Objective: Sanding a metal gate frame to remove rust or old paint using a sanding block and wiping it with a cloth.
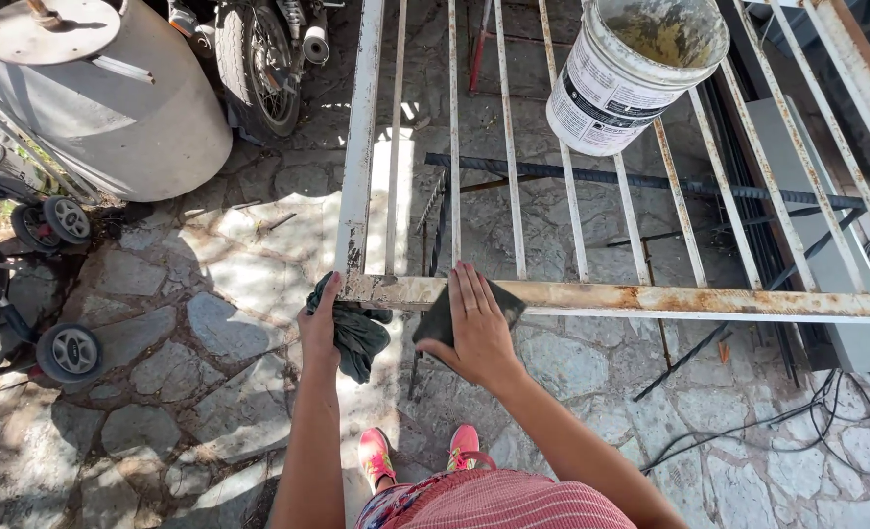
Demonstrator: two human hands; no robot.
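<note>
The person stands at a white-painted metal gate frame (591, 294) laid flat on dark supports above the stone paving (210, 323), its near rail blotched with rust. The right hand (476, 328) lies flat, fingers spread and together pointing away, pressing a dark sheet of abrasive paper (445, 318) onto the top face of that rail, a little in from the left corner. The left hand (319, 328) is closed around a bunched dark green rag (356, 338), held against the rail just below the corner where the upright meets it. Sanding here would probably go best with the palm kept flat so the pressure spreads over the sheet, strokes running along the rail instead of across it, and the sheet folded over the edge to catch the rust on the side face; the rag hand appears well placed to steady the frame and wipe dust. Both forearms reach forward and slightly down, the right wrist bent back, the left wrist nearly straight. A white plastic bucket (631, 78) stands on the bars farther away, and a motorbike wheel (258, 69) and grey drum (112, 108) sit beyond to the left.
</note>
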